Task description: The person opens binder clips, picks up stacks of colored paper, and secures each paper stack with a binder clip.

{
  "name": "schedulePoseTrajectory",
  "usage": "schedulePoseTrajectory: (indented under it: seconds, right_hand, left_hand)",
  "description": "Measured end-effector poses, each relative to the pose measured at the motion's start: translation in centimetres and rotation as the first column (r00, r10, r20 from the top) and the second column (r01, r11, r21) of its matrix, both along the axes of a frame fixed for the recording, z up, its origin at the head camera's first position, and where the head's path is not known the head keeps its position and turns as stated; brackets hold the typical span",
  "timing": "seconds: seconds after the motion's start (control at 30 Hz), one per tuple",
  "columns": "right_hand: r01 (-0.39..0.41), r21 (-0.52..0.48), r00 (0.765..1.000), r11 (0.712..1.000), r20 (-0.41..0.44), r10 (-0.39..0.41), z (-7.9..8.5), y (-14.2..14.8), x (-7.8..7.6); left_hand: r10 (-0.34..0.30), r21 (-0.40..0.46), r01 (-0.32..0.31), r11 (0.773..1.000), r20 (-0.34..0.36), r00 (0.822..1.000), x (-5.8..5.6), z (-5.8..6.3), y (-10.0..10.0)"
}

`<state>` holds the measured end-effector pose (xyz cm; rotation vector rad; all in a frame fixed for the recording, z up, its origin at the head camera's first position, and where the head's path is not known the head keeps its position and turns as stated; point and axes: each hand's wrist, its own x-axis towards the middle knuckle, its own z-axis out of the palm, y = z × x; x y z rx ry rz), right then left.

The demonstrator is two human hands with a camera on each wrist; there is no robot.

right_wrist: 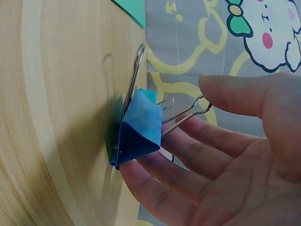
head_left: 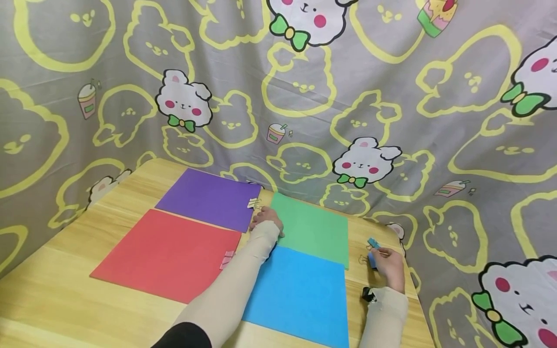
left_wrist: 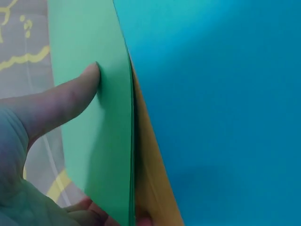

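In the head view my left hand [head_left: 266, 222] is at the left edge of a green sheet stack [head_left: 313, 227]. The left wrist view shows its thumb [left_wrist: 82, 92] on top of the green sheets [left_wrist: 101, 136] and fingertips partly hidden below, pinching the edge. My right hand [head_left: 390, 268] is at a blue binder clip [head_left: 372, 260] on the table. In the right wrist view, relaxed fingers [right_wrist: 164, 183] touch the blue clip [right_wrist: 141, 122], and the thumb [right_wrist: 230, 94] is by its raised wire handle; a firm grip does not show. A teal binder clip [head_left: 373, 242] lies just beyond.
A purple sheet [head_left: 209, 198] has a pale yellow clip [head_left: 253, 203] on its right edge. The red sheet [head_left: 165, 253] bears a pink clip [head_left: 227, 259]. A blue sheet [head_left: 300, 295] lies in front of the green one. Patterned cloth [head_left: 243, 63] hangs behind the wooden table [head_left: 65, 275].
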<state>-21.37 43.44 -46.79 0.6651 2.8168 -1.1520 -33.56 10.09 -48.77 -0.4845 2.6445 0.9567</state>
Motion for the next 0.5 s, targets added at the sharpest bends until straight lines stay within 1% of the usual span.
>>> schedulePoseTrajectory:
  seconds: [0.07,0.17,0.3,0.33,0.4,0.43,0.5]
  right_hand:
    - [0.005,-0.011,1.0,1.0,0.014,-0.004,-0.1,0.0,0.0]
    - [0.015,-0.02,1.0,1.0,0.008,-0.015,-0.2,0.0,-0.1]
    - [0.041,-0.012,0.999,0.999,-0.02,-0.041,-0.4,0.1,-0.2]
    - [0.047,-0.009,0.999,0.999,-0.024,-0.048,-0.4,0.1,-0.2]
    - [0.054,-0.001,0.998,0.999,-0.028,-0.054,-0.4,0.3,-0.2]
    - [0.058,0.001,0.998,0.998,-0.028,-0.058,-0.4,0.3,-0.2]
    - [0.056,0.012,0.998,0.998,-0.04,-0.056,-0.5,0.4,-0.3]
  left_hand:
    - [-0.043,0.011,0.043,0.999,0.004,0.999,0.0,0.0,-0.4]
    - [-0.098,0.048,0.099,0.994,-0.02,0.995,0.2,0.4,-1.3]
    - [-0.157,0.131,0.166,0.978,-0.074,0.985,1.0,1.6,-2.7]
    - [-0.174,0.146,0.185,0.972,-0.086,0.981,1.2,2.0,-3.0]
    - [-0.204,0.168,0.219,0.961,-0.105,0.973,1.5,2.5,-3.5]
    - [-0.215,0.178,0.232,0.956,-0.11,0.97,1.5,2.6,-3.7]
    - [-0.237,0.167,0.256,0.952,-0.124,0.963,0.9,2.1,-3.9]
